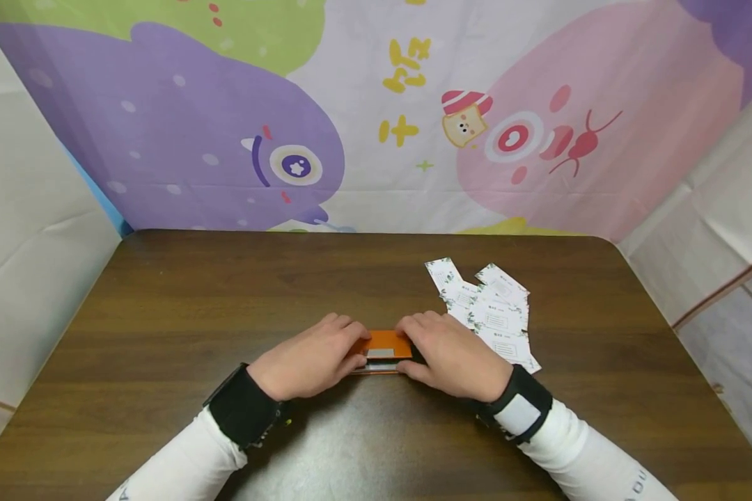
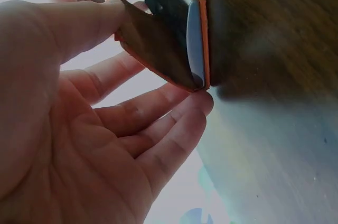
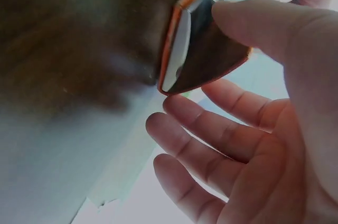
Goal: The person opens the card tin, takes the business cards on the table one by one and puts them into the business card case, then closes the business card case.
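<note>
An orange card case (image 1: 390, 339) with a dark inner lining stands partly open on the table between both hands. In the left wrist view, the case's raised flap (image 2: 153, 44) leans away from its boxy pale-edged body (image 2: 195, 44). My left hand (image 1: 310, 353) pinches the left end of the flap, thumb on its inner face and fingers behind. At the other end, my right hand (image 1: 456, 353) holds the flap likewise; the right wrist view shows its thumb (image 3: 245, 20) on the dark lining (image 3: 214, 55). The body's contents are mostly hidden.
Several white cards (image 1: 498, 299) with green leaf prints lie overlapping just beyond the right hand. Brown wood forms the tabletop (image 1: 225, 278). A cartoon-printed cloth (image 1: 376, 188) hangs along the back edge, with pale sheets at both sides.
</note>
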The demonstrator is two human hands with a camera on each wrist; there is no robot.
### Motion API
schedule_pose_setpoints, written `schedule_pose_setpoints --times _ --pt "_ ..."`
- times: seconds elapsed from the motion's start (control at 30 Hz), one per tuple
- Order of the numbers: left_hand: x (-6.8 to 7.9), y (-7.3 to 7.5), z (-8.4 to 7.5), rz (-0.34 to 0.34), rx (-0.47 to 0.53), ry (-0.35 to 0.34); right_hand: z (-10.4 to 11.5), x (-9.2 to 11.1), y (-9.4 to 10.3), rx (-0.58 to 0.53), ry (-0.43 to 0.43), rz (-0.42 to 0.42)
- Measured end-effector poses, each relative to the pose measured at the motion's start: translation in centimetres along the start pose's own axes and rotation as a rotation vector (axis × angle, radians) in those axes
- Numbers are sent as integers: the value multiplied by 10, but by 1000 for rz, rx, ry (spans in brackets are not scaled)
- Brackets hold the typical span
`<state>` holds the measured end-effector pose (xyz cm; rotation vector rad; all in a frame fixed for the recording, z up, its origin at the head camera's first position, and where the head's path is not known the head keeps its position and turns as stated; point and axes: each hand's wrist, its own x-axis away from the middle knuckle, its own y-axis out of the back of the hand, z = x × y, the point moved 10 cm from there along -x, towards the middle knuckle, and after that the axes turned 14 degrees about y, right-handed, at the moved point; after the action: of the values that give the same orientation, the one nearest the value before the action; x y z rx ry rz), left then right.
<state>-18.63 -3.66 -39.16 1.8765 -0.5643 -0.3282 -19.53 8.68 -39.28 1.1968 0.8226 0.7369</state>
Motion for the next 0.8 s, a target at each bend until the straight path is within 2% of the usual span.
schedule_pose_setpoints --times 0.27,0.5,0.8 --pt "-2 7 8 9 84 6 0 -1 12 -20 22 -64" --pt "-3 18 12 -52 191 -38 -8 -3 14 -83 -34 -75" --pt "-6 26 23 -114 264 -12 -19 -6 15 -160 -114 -106"
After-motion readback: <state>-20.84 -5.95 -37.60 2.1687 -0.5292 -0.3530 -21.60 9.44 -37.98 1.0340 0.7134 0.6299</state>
